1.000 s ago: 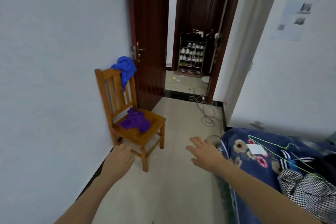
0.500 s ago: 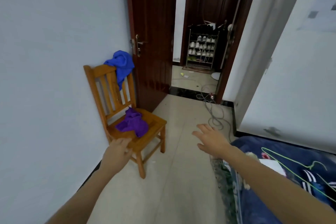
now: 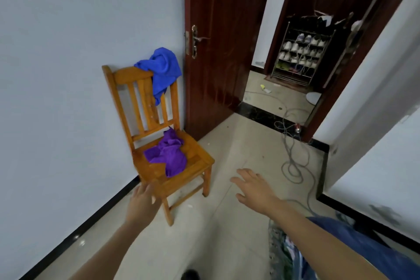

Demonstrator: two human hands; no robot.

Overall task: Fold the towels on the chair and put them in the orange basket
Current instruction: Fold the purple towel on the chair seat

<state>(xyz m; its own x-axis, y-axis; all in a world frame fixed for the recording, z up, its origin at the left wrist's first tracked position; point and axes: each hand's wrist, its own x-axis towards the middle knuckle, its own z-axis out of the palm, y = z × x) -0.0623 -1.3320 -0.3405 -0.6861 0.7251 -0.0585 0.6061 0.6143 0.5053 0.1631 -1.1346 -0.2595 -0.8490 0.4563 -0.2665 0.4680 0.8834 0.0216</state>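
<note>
The left hand (image 3: 143, 201), fingers loose and holding nothing, hangs at the front corner of the wooden chair (image 3: 200, 162); I cannot tell if it touches. The right hand (image 3: 254, 188) is spread open above the smooth pale floor tiles (image 3: 227, 234). A crumpled purple towel (image 3: 169, 158) lies on the seat, and a soft blue towel (image 3: 164, 68) drapes over the slatted back's top corner. Bare floor separates the chair from a looped grey cable (image 3: 295, 166).

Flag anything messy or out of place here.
The purple towel lies crumpled on the chair seat, the blue towel hangs bunched over its backrest corner. A grey cable sprawls in loose loops across the floor.
</note>
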